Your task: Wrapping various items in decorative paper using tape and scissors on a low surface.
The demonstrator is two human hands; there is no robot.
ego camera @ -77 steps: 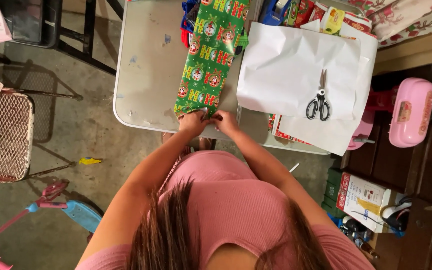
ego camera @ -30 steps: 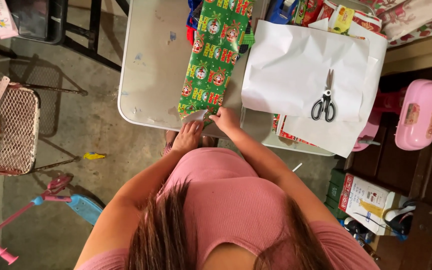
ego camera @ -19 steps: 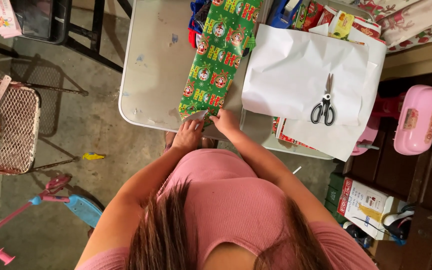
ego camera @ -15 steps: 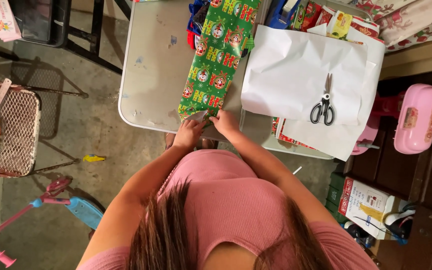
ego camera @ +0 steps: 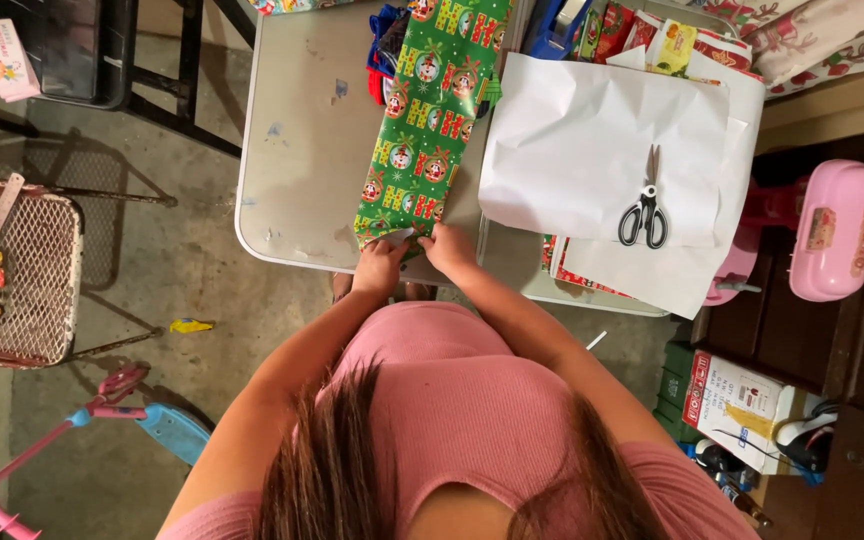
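Far left, off the table: white wire-mesh basket [ego camera: 27, 280] on the concrete floor, small items inside, too small to identify. Pink and blue scooter [ego camera: 102, 420] lies below it.

Table [ego camera: 297, 150]: pale grey, smooth, scuffed, rounded corners. The long parcel [ego camera: 430, 120] in green printed wrapping paper lies lengthwise from the far edge to the near edge, slightly slanted; its near end sits right at the near edge.

Left hand [ego camera: 380, 268] and right hand [ego camera: 449, 250] are close together, both pressed on the near end of the parcel, fingers pinching a small white flap of paper [ego camera: 399, 238]. Grip closed on paper, not on the body of the parcel.

Handling judgement: glossy paper, thin, creases readily, tears at the folds; the shape underneath looks stiff and boxy, probably light. Best held at the folded end flaps, flat fingertip pressure, no dragging.

Right of the parcel: large white sheet [ego camera: 602, 150], matt, wrinkled, overhanging the table's right edge. Black-handled scissors [ego camera: 645, 205] lie closed on it. Farther right, off the table, a pink plastic case [ego camera: 837, 230], rounded.
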